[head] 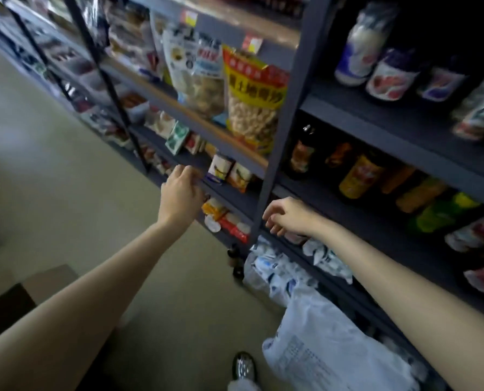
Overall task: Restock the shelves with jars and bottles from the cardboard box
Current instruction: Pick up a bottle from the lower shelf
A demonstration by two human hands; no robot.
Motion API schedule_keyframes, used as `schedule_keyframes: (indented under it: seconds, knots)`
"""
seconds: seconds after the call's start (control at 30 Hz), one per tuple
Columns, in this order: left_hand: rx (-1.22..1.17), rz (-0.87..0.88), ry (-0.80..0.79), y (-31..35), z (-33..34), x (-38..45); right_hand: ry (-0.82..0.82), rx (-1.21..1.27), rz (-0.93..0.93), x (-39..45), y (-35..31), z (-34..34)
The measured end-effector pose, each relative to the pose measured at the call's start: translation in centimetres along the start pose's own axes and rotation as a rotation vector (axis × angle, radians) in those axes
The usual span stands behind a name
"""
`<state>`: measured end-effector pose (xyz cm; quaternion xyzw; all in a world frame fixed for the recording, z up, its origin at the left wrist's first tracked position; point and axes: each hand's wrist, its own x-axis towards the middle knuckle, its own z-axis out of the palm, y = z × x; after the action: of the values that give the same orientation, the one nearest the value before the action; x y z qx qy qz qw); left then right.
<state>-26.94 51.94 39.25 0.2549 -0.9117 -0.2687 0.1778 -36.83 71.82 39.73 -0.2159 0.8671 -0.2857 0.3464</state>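
Reaching toward the dark metal shelving (pixel 274 153), both bare hands are seen empty: left hand (pixel 180 193) with loosely curled fingers at a shelf edge, right hand (pixel 287 217) relaxed beside the upright. The cardboard box (pixel 47 280) is on the floor, lower left. Bottles (pixel 359 176) are shelved at right. Yellow snack bag (pixel 252 100) print is blurred, unreadable.

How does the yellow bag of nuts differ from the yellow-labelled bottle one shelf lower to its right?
The yellow bag of nuts is a soft pouch with a clear window showing its contents; the yellow-labelled bottle is rigid and dark, its contents hidden. The bag stands in the lit left bay, at the shelf's front edge; the bottle stands in the shadowed right bay among other bottles. Both stand upright, and neither hand touches them.
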Motion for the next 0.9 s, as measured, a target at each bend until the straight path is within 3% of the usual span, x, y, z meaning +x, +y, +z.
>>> schedule_keyframes:
  seconds: [0.07,0.17,0.23,0.4,0.57,0.7,0.8,0.9]
  knots:
    - [0.061,-0.103,-0.104,-2.6,2.4,1.0,-0.033,-0.017,0.037,3.3,1.5,1.8]
    - [0.149,-0.201,-0.416,-6.2,7.0,2.1,-0.091,-0.054,0.11,8.2,4.6,5.1]
    - [0.132,-0.221,-0.503,-8.5,9.5,3.0,-0.121,-0.051,0.179,11.0,6.6,7.1]
    - [0.103,-0.274,-0.593,-14.9,14.7,4.3,-0.147,-0.173,0.252,17.3,10.3,12.8]
    - [0.084,-0.284,-0.643,-23.6,24.7,4.5,-0.203,-0.271,0.227,27.4,16.5,21.6]
    - [0.058,-0.295,-0.634,-31.0,34.0,3.9,-0.205,-0.455,0.168,37.0,22.4,28.8]
    - [0.013,-0.297,-0.621,-35.7,40.0,3.1,-0.13,-0.522,0.172,43.3,26.6,31.9]
    - [-0.053,-0.345,-0.581,-39.2,43.8,2.2,-0.165,-0.617,0.173,47.3,30.0,34.5]
